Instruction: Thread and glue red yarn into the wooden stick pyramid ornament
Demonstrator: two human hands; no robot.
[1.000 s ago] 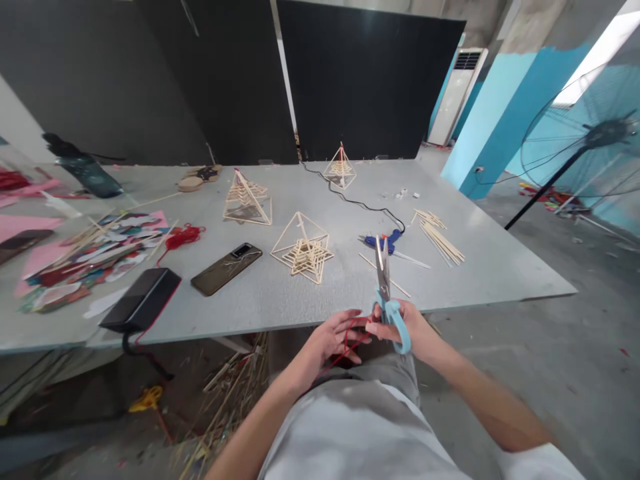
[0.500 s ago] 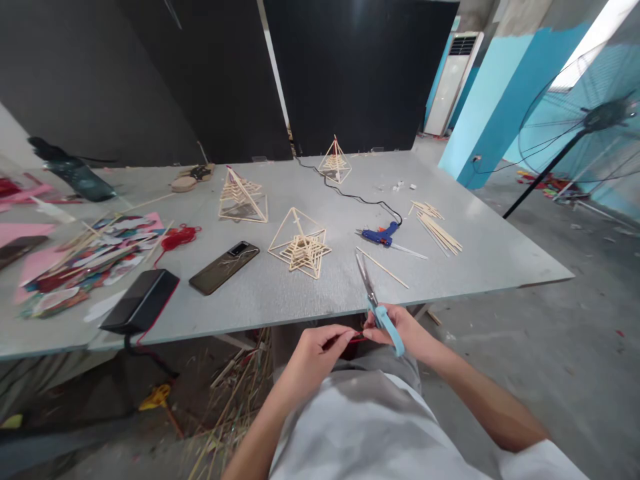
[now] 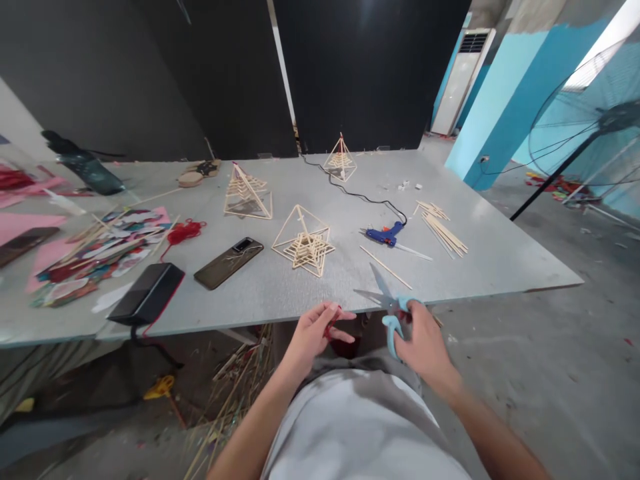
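I see my left hand (image 3: 313, 332) pinched on red thread (image 3: 333, 319) just below the desk (image 3: 260, 293) edge. My right hand (image 3: 425, 340) grips blue-handled scissors (image 3: 387, 304) nearby, blades spread.

Light-blue-handled scissors (image 3: 389, 307), red thread (image 3: 331, 325) — blue glue gun (image 3: 384, 235), grey table (image 3: 475, 267)

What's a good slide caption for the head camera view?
Right hand holds open blue-handled scissors near the left hand pinching red thread, before a grey table of stick pyramids.

Matt grey table (image 3: 475, 263), wooden sticks (image 3: 443, 230)
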